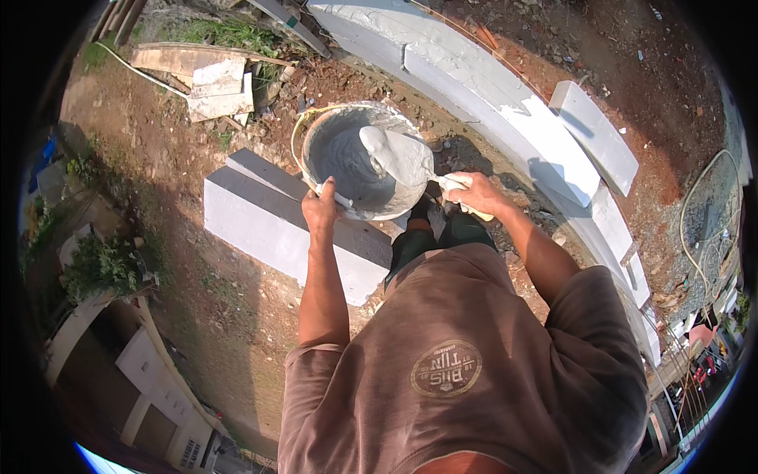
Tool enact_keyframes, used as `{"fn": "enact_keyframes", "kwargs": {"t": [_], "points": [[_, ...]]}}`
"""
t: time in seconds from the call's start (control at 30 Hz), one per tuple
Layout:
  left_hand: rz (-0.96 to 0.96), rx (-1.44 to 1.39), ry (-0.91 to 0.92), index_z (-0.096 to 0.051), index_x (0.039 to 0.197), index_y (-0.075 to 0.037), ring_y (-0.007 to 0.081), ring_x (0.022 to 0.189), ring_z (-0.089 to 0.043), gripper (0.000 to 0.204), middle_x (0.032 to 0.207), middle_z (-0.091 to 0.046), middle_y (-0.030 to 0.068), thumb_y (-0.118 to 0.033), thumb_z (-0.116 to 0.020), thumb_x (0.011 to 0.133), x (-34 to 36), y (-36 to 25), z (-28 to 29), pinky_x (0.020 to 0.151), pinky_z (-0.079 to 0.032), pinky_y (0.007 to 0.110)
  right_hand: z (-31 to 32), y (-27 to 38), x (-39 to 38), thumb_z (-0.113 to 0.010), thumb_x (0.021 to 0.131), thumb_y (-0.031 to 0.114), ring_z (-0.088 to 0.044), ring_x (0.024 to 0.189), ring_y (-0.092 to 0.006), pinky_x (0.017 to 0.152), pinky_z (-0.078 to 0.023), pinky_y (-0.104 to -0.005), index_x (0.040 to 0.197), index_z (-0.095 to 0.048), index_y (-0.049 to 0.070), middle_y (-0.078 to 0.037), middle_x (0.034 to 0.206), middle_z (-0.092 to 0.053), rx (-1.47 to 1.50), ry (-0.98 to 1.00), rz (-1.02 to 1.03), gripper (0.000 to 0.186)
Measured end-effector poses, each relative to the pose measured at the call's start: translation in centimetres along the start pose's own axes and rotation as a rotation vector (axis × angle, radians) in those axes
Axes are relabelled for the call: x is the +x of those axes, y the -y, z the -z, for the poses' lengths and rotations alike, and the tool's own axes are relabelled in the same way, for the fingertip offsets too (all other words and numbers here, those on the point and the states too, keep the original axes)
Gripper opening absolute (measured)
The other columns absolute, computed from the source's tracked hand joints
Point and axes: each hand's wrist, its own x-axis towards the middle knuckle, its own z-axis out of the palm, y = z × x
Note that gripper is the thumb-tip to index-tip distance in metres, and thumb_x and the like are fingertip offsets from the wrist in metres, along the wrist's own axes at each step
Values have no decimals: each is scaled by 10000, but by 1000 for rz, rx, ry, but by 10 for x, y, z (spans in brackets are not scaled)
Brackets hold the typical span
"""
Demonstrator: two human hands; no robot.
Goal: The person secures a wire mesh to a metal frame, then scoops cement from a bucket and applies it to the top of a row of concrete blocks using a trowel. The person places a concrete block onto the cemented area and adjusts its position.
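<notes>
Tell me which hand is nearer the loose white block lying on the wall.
Right. The right hand, gripping the trowel, is closer to the loose white block; the left hand grips the bucket rim, farther away.

Grey mortar coats the bucket (359, 162) and trowel (403, 154); white blocks (276, 225).

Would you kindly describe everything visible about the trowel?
The trowel has a broad pointed blade fully coated in wet grey mortar, with a pale handle. The right hand grips the handle, holding the blade over the mortar-smeared bucket, whose rim the left hand holds.
</notes>
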Motion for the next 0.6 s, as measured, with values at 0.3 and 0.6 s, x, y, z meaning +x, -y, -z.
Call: {"fn": "enact_keyframes", "kwargs": {"t": [0.3,0.6], "points": [[41,9,-18,-577,922,37,149,403,-526,414,627,-577,89,-357,-649,814,9,6,7,357,-439,278,120,-37,-111,-700,782,284,-632,829,-216,715,-511,-330,1204,-578,83,-87,990,-647,-706,-912,297,483],[43,32,8,-583,982,27,146,412,-524,461,618,-570,78,-396,-641,809,15,15,10,359,-434,263,122,-64,-119,-635,820,330,-621,833,-294,728,-510,-372,1233,-546,121,-145,955,-606,-821,-1011,-73,471]]}}
